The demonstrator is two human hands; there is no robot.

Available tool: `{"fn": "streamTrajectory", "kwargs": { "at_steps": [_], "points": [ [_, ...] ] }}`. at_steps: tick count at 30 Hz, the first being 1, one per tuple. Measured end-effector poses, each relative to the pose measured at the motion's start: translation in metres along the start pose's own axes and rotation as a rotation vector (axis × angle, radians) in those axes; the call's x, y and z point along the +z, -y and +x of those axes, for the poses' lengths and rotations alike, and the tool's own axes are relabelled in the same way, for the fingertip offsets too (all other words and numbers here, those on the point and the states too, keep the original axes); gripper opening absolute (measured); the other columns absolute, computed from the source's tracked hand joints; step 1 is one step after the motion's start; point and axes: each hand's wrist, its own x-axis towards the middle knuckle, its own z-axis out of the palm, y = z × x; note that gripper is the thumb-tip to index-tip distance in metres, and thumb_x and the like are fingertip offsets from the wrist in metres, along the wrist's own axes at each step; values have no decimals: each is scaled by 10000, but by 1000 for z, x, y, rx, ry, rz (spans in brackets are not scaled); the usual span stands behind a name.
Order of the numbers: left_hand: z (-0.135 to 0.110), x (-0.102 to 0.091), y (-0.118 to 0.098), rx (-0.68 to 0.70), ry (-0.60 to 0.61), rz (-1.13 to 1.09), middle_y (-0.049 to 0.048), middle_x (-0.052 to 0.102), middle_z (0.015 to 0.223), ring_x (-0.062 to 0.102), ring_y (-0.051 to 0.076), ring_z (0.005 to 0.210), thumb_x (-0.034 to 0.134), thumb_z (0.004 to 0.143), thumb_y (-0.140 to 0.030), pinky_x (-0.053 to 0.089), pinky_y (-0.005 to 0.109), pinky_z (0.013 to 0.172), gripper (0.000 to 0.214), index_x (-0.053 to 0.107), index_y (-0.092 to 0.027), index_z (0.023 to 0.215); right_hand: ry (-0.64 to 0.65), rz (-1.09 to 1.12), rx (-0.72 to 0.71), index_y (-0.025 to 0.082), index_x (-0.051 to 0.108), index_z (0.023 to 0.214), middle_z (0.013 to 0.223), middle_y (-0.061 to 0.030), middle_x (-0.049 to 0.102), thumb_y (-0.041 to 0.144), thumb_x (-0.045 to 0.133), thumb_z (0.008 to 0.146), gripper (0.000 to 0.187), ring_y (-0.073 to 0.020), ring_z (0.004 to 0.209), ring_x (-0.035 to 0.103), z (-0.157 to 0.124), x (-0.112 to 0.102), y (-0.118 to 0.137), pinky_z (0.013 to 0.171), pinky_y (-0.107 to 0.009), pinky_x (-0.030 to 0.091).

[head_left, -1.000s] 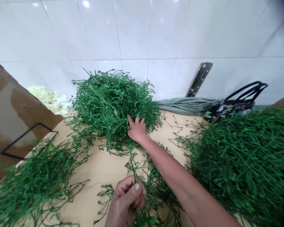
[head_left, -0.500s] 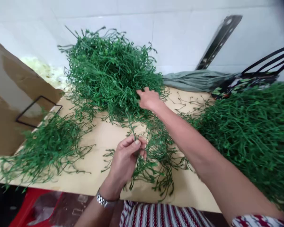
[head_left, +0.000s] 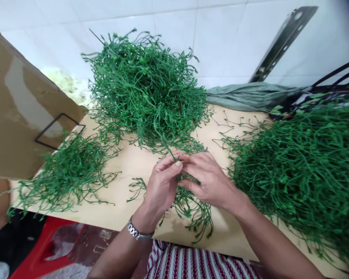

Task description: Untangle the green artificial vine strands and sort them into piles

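My left hand point(head_left: 163, 182) is closed, with a slender green stem point(head_left: 164, 142) pinched between thumb and fingers and pointing away from me. My right hand point(head_left: 211, 178) meets it at the fingertips, its fingers bent around the stem's near end. Whatever the right fingers grip is hidden between the two hands. Beyond them rises a big heap of thin green stems point(head_left: 145, 85) with small forked tips. More loose stems point(head_left: 192, 209) lie on the table under and beside my hands.
A smaller pile of stems point(head_left: 72, 170) spreads at left beside a cardboard box point(head_left: 23, 108) and a black wire frame point(head_left: 50, 131). Another large heap point(head_left: 302, 166) covers the right side. Grey-green cloth point(head_left: 244, 96) lies along the tiled wall. A red stool point(head_left: 31, 252) stands below the table point(head_left: 119, 217).
My right hand has drawn back from the big heap to my left hand and now touches it at the fingertips. The left hand still pinches the stem. The view has shifted slightly.
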Motion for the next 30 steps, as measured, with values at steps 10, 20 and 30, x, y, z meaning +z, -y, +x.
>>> {"fn": "streamTrajectory", "kwargs": {
  "at_steps": [10,20,30],
  "points": [
    [-12,-1,12,99,70,302,54,632,909,546,165,854,700,668,-227,435,239,740,236,688,-178,898,-86,225,107,177,581,831,763,-39,607,203,485,863,105,-155,745,522,-20,-2,-9,698,-316,404],
    [-19,-9,10,41,164,493,32,610,724,524,139,674,680,676,-211,427,237,620,166,701,-163,834,-33,-191,-30,151,547,713,657,-53,531,181,451,852,171,-168,674,451,-31,-4,-4,697,-332,373],
    [-14,-5,19,-23,-23,-18,-2,576,659,506,97,640,709,584,-105,408,193,586,89,637,-153,602,60,289,123,172,443,640,596,13,422,183,374,884,254,-104,566,385,-24,7,1,543,-236,316]
  ]
}}
